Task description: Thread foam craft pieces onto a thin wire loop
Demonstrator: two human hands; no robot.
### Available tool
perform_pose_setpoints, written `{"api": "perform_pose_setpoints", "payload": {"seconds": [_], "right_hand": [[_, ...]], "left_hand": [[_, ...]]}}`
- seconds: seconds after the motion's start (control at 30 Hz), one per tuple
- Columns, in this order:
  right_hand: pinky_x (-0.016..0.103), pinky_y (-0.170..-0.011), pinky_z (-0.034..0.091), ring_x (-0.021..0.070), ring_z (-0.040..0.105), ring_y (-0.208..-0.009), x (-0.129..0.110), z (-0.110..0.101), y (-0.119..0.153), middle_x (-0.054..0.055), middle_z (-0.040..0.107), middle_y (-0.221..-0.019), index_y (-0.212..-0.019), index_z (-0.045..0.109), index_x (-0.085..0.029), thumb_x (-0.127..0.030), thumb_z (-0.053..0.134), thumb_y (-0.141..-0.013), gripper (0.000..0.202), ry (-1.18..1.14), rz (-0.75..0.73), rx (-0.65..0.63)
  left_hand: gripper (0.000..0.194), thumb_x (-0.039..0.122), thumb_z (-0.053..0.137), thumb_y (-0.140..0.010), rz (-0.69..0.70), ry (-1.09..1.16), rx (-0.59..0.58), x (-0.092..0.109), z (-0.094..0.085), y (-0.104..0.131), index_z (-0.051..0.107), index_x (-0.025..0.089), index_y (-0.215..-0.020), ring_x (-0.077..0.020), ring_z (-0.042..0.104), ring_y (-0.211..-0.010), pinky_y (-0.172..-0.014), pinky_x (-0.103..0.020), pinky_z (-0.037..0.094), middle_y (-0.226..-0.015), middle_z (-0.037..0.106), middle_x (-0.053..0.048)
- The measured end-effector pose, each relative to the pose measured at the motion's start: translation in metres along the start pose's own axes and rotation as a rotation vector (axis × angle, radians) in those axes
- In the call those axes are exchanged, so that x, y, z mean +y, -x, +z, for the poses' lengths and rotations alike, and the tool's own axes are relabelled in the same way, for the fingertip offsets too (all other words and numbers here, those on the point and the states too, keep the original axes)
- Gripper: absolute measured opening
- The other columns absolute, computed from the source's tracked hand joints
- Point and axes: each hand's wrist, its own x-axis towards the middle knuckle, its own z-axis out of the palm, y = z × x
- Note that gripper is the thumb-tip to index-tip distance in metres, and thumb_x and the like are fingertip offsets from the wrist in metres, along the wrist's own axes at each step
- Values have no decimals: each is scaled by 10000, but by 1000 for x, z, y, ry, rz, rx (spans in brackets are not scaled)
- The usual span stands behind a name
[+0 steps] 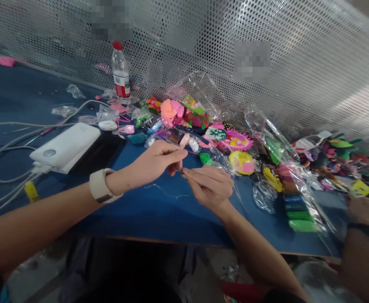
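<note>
My left hand (pixel 156 162), with a pale band on its wrist, is closed in a pinch in the middle of the view. A pale peach piece (pixel 184 140) shows just above its fingertips; whether it is held or lies behind, I cannot tell. Facing it, my right hand (pixel 211 185) also pinches, its fingertips almost meeting the left ones. Something thin and small is between the fingertips, too fine to name. Below the hands, a thin clear strand (pixel 165 191) lies on the blue table (pixel 172 219).
A white power bank (pixel 67 145) with cables and a black phone (pixel 97 153) lie left. Behind stands a red-capped bottle (pixel 120 73) against a perforated metal panel (pixel 187 38). Colourful clay pieces (pixel 239 141) and plastic bags spread rightward. Another person's hand (pixel 364 209) is far right.
</note>
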Motion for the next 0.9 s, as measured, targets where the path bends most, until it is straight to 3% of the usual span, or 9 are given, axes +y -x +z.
{"api": "perform_pose_setpoints", "payload": {"seconds": [0.07, 0.13, 0.23, 0.33, 0.43, 0.53, 0.7, 0.9], "right_hand": [[293, -571, 606, 136, 746, -608, 0, 2, 0, -31, 847, -844, -1097, 813, -296, -96, 786, -933, 259, 4, -42, -37], [282, -610, 605, 130, 758, -654, -2, 4, -1, -21, 848, -860, -1020, 805, -268, -85, 792, -934, 203, -22, 19, -64], [276, -659, 606, 128, 763, -716, -5, 7, -5, -13, 841, -871, -920, 793, -251, -133, 774, -963, 127, -112, 261, -110], [270, -617, 576, 117, 709, -652, -5, 11, -5, -13, 791, -816, -922, 789, -235, -201, 717, -991, 105, -235, 548, -155], [263, -573, 548, 101, 668, -578, 2, 15, -1, -22, 739, -780, -930, 773, -227, -287, 725, -984, 94, -384, 791, -132], [255, -469, 491, 88, 620, -481, 9, 20, 5, -36, 704, -763, -921, 760, -235, -356, 761, -961, 128, -520, 912, -87], [249, -384, 420, 68, 561, -428, 11, 22, 14, -25, 710, -824, -917, 774, -254, -353, 745, -981, 121, -485, 889, -108], [273, -491, 478, 82, 569, -523, 13, 18, 13, -10, 738, -853, -915, 797, -257, -272, 727, -988, 102, -334, 705, -130]], "left_hand": [[544, 433, 524, -1116, -23, 0, 0, -3, -1, -2, 614, 187, -639, -122, 596, -532, -537, -247, 469, -570, 618, -7], [543, 412, 545, -1107, 2, -84, 58, -6, -1, -2, 569, 185, -614, -107, 545, -508, -511, -244, 419, -569, 598, 2], [535, 401, 550, -1108, 39, -213, 151, -12, -1, -1, 547, 183, -620, -94, 502, -496, -491, -251, 357, -576, 574, 14], [507, 398, 568, -1106, 89, -338, 202, -20, -2, 0, 574, 181, -649, -93, 496, -495, -499, -257, 342, -578, 572, 21], [277, 307, 611, -1087, 214, -500, 249, -29, -2, 1, 688, 175, -857, -121, 613, -631, -593, -256, 433, -757, 694, -5], [128, 205, 603, -1084, 399, -668, 240, -40, 0, 3, 722, 160, -1099, -175, 720, -897, -772, -289, 535, -1050, 773, -70], [153, 170, 606, -1087, 564, -865, 209, -52, 1, 7, 756, 174, -1115, -208, 709, -1029, -924, -351, 551, -1095, 785, -79], [163, 209, 637, -1085, 611, -988, 242, -55, -4, 7, 778, 212, -1167, -219, 671, -1041, -868, -367, 493, -1129, 815, -48]]}}
